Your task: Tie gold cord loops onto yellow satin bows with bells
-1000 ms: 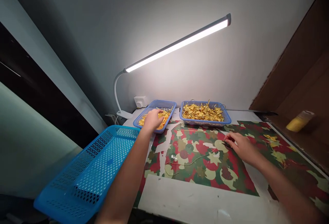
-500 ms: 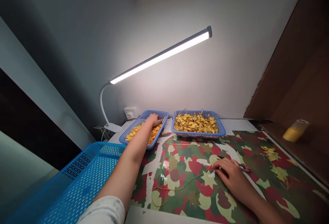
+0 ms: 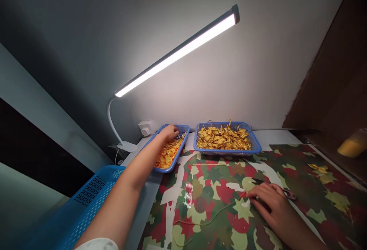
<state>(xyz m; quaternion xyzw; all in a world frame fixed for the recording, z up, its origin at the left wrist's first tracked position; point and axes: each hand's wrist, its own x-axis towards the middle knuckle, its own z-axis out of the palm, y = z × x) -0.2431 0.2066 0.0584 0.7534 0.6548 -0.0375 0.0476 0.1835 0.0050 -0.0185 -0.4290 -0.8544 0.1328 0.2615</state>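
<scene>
My left hand (image 3: 169,131) reaches into the far end of the left blue basket (image 3: 179,154), its fingers curled down among small gold pieces (image 3: 169,153). What those fingertips pinch, if anything, is hidden. On the camouflage-like tabletop cover, my right hand (image 3: 269,198) rests with thumb and forefinger closed on the end of a thin yellowish cord (image 3: 212,219). That cord trails to the left and curls back near the front edge. Beneath the right hand lies a tool with a dark tip and a reddish handle (image 3: 290,194), partly covered.
A second blue basket (image 3: 229,151), heaped with gold ribbon-like pieces, stands at the back. Another cord (image 3: 209,164) lies before it. A lit lamp (image 3: 177,53) spans above. A large blue crate (image 3: 86,192) is at left, yellow-gold pieces (image 3: 318,169) at right.
The view has shifted. My left hand has drawn its fingers in, from lying spread at the basket's right side to curled over its far end. My right hand keeps the cord's end.
</scene>
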